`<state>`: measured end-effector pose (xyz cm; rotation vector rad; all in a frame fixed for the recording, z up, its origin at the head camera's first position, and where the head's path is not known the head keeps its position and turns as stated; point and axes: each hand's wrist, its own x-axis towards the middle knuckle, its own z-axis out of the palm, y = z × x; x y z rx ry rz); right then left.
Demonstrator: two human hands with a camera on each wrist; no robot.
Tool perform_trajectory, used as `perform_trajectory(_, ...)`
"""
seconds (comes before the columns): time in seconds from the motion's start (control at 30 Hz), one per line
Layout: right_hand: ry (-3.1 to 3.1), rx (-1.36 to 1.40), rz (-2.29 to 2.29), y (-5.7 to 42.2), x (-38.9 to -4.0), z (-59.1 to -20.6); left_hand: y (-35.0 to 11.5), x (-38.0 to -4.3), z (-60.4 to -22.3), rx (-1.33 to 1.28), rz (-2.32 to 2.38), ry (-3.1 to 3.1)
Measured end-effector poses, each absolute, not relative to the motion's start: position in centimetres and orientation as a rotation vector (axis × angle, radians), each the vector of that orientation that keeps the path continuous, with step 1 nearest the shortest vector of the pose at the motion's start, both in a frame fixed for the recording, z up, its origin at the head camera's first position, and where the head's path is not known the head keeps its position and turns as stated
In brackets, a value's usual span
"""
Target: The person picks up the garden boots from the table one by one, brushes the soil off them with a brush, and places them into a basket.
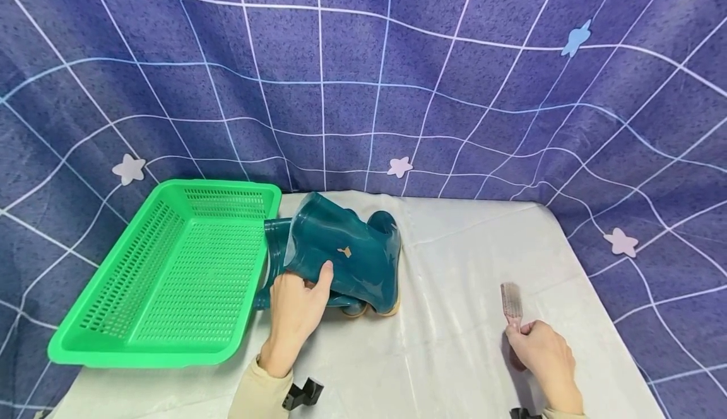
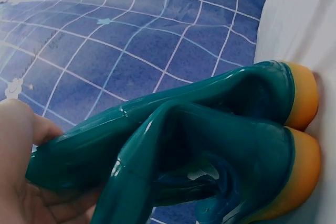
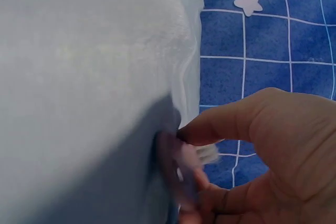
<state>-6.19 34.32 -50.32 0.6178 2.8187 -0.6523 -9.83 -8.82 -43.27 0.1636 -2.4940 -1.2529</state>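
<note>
A pair of dark green rubber boots (image 1: 346, 261) with yellow-orange soles lies on its side, one partly over the other, near the middle of the cloth. My left hand (image 1: 298, 308) holds the shaft of the upper boot near its opening. In the left wrist view, the thumb of that hand (image 2: 18, 145) lies on one side of the green shaft (image 2: 94, 150), with fingers on the other. Well to the right, my right hand (image 1: 542, 356) pinches the handle of a brush (image 1: 512, 302), its pale bristles pointing away from me. The right wrist view shows the brush handle (image 3: 176, 163) blurred between thumb and fingers.
A green plastic basket (image 1: 250, 337) with slotted walls stands left of the boots, close to their shafts. White cloth (image 1: 454, 267) covers the table. Behind and at both sides hangs a blue curtain (image 1: 352, 110) with a grid and stars.
</note>
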Motion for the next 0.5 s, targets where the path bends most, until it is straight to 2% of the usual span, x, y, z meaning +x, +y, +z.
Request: perform_trajectory(0.5,2.877,0.562,-0.75,33.0,-6.8,-49.7,-9.0,-9.8,-44.2,0.154,-1.521,-2.362)
